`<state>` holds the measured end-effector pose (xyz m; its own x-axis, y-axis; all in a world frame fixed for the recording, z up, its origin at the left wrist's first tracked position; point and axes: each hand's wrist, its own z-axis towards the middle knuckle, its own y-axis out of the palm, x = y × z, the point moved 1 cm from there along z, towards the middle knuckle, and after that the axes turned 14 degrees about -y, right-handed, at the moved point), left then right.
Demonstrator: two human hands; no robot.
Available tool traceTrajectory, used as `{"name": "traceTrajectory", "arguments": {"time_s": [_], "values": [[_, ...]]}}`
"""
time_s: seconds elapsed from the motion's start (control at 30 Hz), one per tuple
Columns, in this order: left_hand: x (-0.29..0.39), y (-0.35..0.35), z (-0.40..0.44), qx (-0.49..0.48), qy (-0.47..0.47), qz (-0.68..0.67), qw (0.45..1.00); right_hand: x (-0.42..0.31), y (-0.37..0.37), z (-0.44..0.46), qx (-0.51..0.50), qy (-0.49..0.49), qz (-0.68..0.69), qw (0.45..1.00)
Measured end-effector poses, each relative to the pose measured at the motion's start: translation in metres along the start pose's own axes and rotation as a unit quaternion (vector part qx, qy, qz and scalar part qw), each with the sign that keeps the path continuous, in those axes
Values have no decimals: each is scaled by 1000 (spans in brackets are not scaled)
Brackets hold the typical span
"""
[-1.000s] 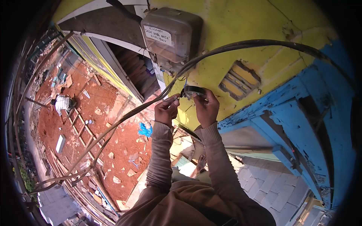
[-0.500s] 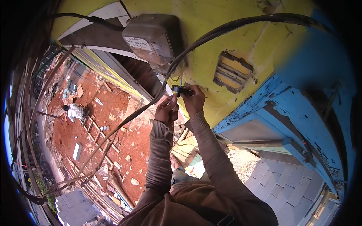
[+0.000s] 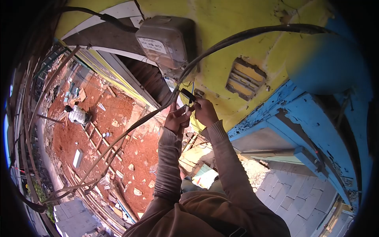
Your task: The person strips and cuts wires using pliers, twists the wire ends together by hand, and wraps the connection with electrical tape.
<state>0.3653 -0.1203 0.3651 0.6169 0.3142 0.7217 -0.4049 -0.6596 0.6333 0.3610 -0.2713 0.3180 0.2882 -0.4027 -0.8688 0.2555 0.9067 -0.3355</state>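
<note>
High up in front of the wall, both my hands work close together below the electricity meter. My right hand is closed, with its fingers pinching a black roll of electrical tape. A short dark strip hangs from the roll between my hands. My left hand is closed around a thin wire, with a pale tip at its fingers. The wire's far end is too small to make out. Just above, a thin blue wire comes down beside the thick black cables.
A broken vent block sits in the yellow wall, right of my hands. Blue peeling timber stands further right. Cables cross to the lower left. Far below, another person crouches on red earth near a bamboo ladder. Grey roofing lies lower right.
My view has shifted slightly, so the meter and wall sit a little lower and further right. The tape roll has tilted, and my right hand has turned beneath it.
</note>
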Motion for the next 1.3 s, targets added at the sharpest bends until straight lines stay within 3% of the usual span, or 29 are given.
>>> {"name": "traceTrajectory", "arguments": {"time_s": [0.07, 0.2, 0.27, 0.3, 0.53, 0.63, 0.73, 0.8, 0.87, 0.93, 1.0, 1.07, 1.23, 1.3], "values": [[1, -6, 3, 5, -1, 24, 1000, -24, -10, -6, 42, 51, 28, 997], [-7, -8, 8, 51, 27, 22, 998, -36, -18, -2, 6, 121, 125, 985], [-12, -12, 9, 40, 30, -25, 998, -15, -15, 6, -17, 84, 265, 961], [-15, -16, 10, 30, 31, -70, 997, -21, -17, 8, -8, 110, 319, 941], [-14, -34, 21, -14, 22, -39, 999, -15, -9, 10, -21, 180, 314, 932], [-14, -24, 20, 59, 39, 29, 997, -19, -12, 10, -15, 176, 301, 937], [-18, -17, 19, 69, 71, 19, 995, -27, -17, 5, 25, 145, 108, 983], [-18, -17, 19, 57, 80, 30, 995, -38, -20, -6, 195, -58, -83, 976], [-18, -12, 16, 67, 101, 29, 992, -74, -28, -6, 165, -42, -63, 983], [-21, -14, 17, 64, 118, 17, 991, -95, -27, -3, 65, -97, -167, 979], [-28, -26, 26, 52, 163, 40, 984, -101, -24, 5, 51, -119, -220, 967], [-24, -19, 21, 52, 161, 28, 985, -89, -18, 14, 41, -210, -321, 923], [-23, -24, 18, 60, 134, 36, 988, -92, -29, 17, 31, -172, -334, 926], [-22, -24, 17, 59, 116, 28, 991, -90, -38, 12, 103, -113, -204, 967]]}}
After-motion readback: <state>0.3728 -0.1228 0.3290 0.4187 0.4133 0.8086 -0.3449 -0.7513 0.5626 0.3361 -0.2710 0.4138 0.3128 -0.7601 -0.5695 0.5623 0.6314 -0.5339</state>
